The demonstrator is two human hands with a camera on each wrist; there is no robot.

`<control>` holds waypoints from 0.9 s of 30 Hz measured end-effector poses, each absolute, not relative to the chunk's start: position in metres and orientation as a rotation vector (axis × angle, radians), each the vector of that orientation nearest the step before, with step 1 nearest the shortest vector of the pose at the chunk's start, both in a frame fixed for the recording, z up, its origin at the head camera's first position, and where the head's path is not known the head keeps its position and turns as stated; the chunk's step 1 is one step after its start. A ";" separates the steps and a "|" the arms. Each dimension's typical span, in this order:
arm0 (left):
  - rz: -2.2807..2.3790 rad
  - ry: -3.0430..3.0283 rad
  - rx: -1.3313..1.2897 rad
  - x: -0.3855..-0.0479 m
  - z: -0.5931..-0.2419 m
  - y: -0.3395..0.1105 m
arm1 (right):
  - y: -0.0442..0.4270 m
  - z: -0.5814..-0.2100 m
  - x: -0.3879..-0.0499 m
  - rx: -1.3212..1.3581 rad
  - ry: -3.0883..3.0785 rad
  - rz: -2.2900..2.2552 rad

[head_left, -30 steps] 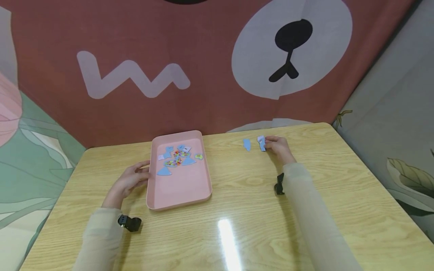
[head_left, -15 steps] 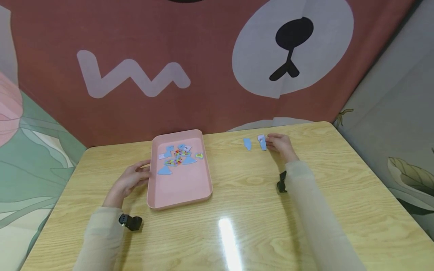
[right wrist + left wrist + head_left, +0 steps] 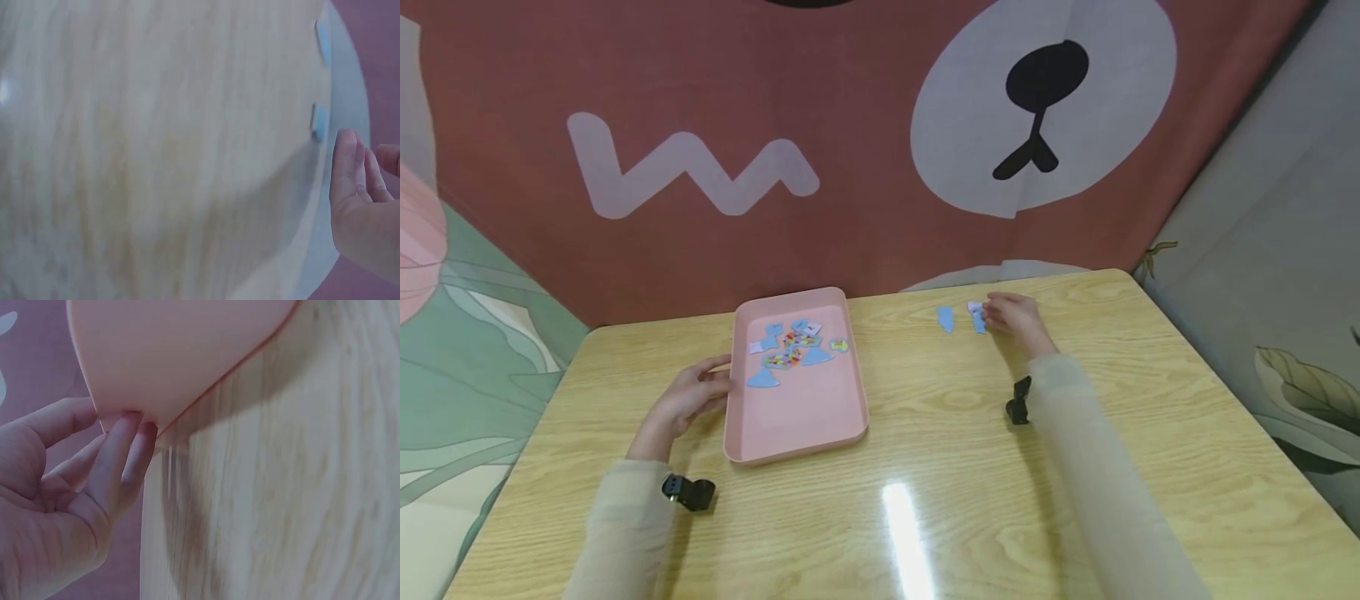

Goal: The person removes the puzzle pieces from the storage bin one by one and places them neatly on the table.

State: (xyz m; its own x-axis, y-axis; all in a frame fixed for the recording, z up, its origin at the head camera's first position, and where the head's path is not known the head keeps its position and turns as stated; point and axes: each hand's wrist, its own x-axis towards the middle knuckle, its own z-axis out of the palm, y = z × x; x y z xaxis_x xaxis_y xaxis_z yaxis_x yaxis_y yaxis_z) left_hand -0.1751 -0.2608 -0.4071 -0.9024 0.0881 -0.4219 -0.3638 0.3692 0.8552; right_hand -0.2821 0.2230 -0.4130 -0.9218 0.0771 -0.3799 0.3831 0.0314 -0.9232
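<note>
My left hand (image 3: pixel 687 397) rests at the left side of a pink tray (image 3: pixel 797 417). In the left wrist view its fingertips (image 3: pixel 147 430) touch the tray's outer wall near the table. My right hand (image 3: pixel 1013 321) is beside a blue-and-white flat piece (image 3: pixel 977 318) near the table's far edge, partly covering it in the head view. The right wrist view shows the fingers slightly bent and a little apart from the piece, holding nothing. To the left of that piece lies a plain blue one (image 3: pixel 945 318), apart from it.
Several flat cut-out pieces lie in the tray's far half, among them a blue fan-shaped piece (image 3: pixel 763 378), a multicoloured piece (image 3: pixel 782 358) and a small yellow-green piece (image 3: pixel 839 345). Behind the wooden table (image 3: pixel 955 467) hangs a red cloth (image 3: pixel 850 242) with a printed face.
My right fingers were on the blue-and-white piece, drew off to the right, then came back left over its edge. My left hand and the tray stay put.
</note>
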 end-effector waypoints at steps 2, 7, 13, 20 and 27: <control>1.546 2.261 -0.243 -0.175 -0.408 -0.261 | 0.216 -0.410 -0.284 0.459 2.060 -1.987; 1.527 2.366 -0.265 -0.176 -0.408 -0.256 | 0.192 -0.404 -0.285 0.337 2.073 -1.962; 1.491 2.502 -0.321 -0.179 -0.409 -0.249 | 0.152 -0.396 -0.281 0.209 2.071 -1.911; 1.494 2.544 -0.399 -0.184 -0.411 -0.245 | 0.105 -0.391 -0.273 0.004 2.062 -1.889; 1.487 2.541 -0.464 -0.187 -0.412 -0.243 | 0.068 -0.386 -0.258 -0.149 2.032 -1.839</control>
